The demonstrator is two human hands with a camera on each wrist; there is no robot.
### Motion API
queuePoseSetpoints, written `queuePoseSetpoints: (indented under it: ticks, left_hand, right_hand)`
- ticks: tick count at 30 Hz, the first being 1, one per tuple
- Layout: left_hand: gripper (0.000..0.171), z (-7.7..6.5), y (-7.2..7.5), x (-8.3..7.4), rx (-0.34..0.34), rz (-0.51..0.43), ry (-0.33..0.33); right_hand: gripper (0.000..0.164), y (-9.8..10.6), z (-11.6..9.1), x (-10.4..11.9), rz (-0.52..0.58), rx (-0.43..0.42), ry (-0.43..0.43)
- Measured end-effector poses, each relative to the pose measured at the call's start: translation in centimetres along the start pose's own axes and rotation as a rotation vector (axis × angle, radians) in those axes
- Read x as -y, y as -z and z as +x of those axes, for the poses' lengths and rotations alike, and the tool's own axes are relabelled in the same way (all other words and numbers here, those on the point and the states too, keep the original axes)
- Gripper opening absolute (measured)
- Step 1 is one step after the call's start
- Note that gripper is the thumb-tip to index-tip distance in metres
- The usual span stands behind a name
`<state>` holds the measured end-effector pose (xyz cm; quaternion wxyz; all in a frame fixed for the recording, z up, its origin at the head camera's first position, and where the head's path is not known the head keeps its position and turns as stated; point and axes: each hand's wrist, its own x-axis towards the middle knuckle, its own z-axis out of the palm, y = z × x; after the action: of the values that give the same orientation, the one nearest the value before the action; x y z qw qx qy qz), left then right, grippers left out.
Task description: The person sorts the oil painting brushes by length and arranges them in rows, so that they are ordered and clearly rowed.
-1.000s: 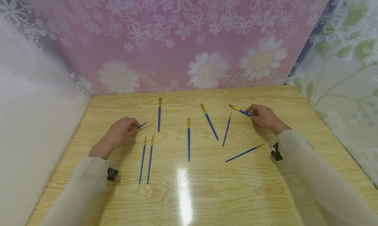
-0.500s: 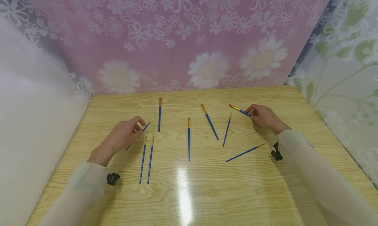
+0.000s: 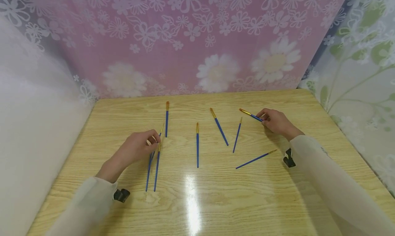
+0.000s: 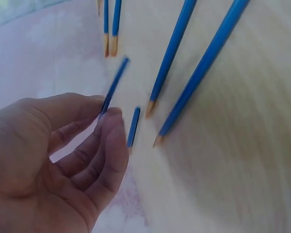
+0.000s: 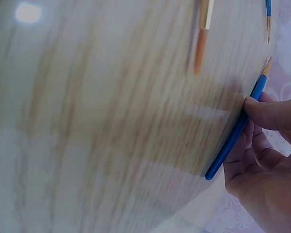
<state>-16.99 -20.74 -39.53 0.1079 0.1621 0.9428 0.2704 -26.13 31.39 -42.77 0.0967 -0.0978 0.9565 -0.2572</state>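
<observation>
A white cloth [image 3: 34, 119] hung beyond the table's left edge. A pale left sleeve [image 3: 89, 201], with a black clip [image 3: 121, 195] at its cuff, reached in over the table's left part. The left hand [image 3: 132, 152] pinched a thin brush [image 4: 115, 86] between thumb and fingertips, its tip pointing to the far edge. Its handle crossed in front of one of two side-by-side brushes, the outer brush [image 3: 147, 178] and the inner brush [image 3: 156, 174]; whether they touched I could not tell. A flat brush [image 3: 166, 122] lay closer to the far edge, bristles toward it. The middle brush [image 3: 197, 148] lay well apart, about halfway between the side edges of the table [image 3: 234, 201]. A leaning brush [image 3: 220, 128] came next, then a slim brush [image 3: 237, 136] just beside it. A slanted brush [image 3: 254, 160] lay below them, tip toward the right edge. The right hand [image 3: 274, 122], near the far right corner, pinched a broad brush [image 5: 229, 141] by its blue handle between thumb and fingers, bristles toward the far edge.
</observation>
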Motion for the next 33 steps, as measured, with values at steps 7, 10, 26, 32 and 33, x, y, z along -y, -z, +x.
queuePoseSetpoints:
  ticks: [7, 10, 26, 32, 33]
  left_hand:
    - [0.007, -0.9, -2.0, -0.9, 0.005, 0.011, 0.005]
    - [0.006, -1.3, -2.7, -1.5, 0.004, 0.014, -0.004]
    - [0.005, -2.8, -5.3, -2.5, -0.040, 0.112, -0.049]
    - [0.004, -2.9, -5.5, -2.5, -0.051, 0.131, -0.045]
    - [0.003, -2.9, -5.5, -2.5, -0.051, 0.132, -0.043]
  right_hand:
    - [0.031, -0.1, 0.1, -0.2, -0.009, -0.004, 0.001]
    - [0.031, 0.0, 0.1, -0.2, -0.012, -0.005, 0.003]
    - [0.031, 0.0, -0.1, 0.0, -0.005, 0.000, -0.001]
    - [0.031, 0.0, -0.1, 0.0, -0.003, -0.003, 0.004]
    - [0.031, 0.0, -0.1, 0.0, -0.004, -0.003, 0.006]
